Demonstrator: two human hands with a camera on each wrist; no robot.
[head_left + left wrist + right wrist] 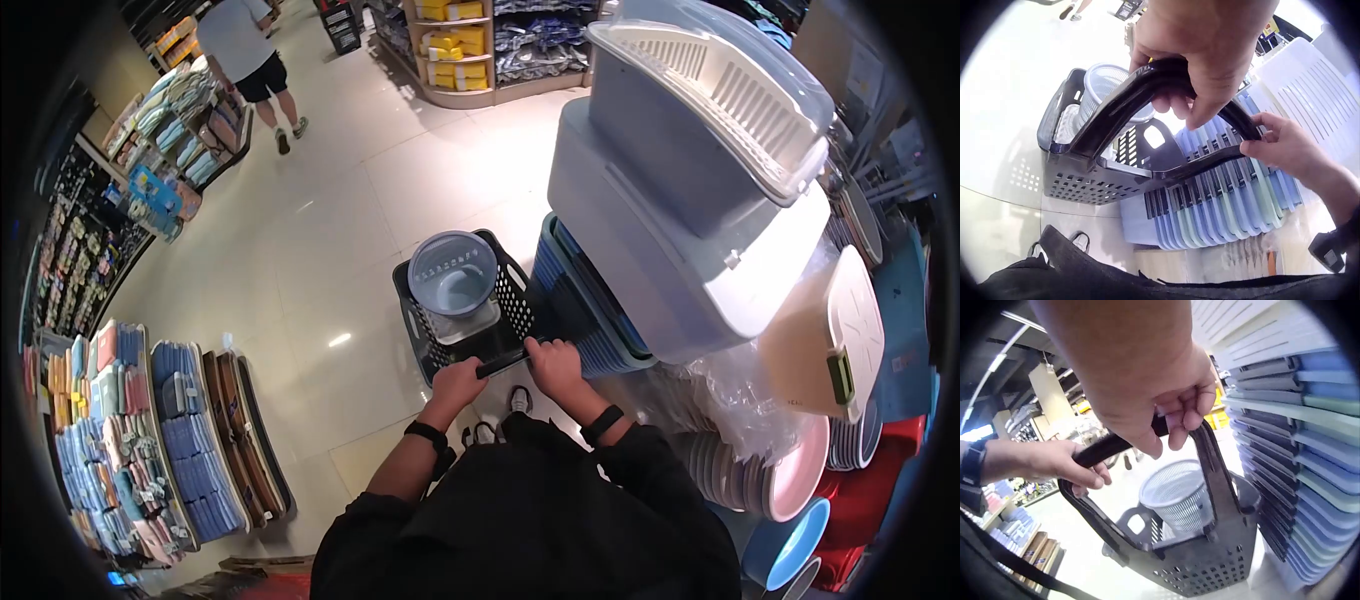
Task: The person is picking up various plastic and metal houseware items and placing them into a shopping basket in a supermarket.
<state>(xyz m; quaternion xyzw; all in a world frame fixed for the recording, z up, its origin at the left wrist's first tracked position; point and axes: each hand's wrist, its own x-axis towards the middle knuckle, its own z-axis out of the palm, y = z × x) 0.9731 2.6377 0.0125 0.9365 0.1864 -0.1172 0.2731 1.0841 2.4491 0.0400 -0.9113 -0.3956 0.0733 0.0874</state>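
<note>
Both hands grip the black handle (1109, 449) of a dark shopping basket (1210, 565), which stands on the floor ahead of the person. In the head view the left hand (457, 383) has its fingers curled round one part of the bar. The right hand (555, 366) holds the bar a short way to the right, and in the right wrist view its fingertips (1192, 419) wrap under it. A pale grey-blue perforated plastic bin (453, 262) sits upright in the basket. Beneath it shows a whitish item (470, 325), mostly hidden.
Tall stacked plastic storage boxes (690, 240) and nested blue-green bins (1222, 206) stand close on the right. Plastic basins (790, 545) lie nearer the person. On the left are shelves of folded textiles (110, 430). A person (240, 50) walks on the tiled floor (330, 230) farther off.
</note>
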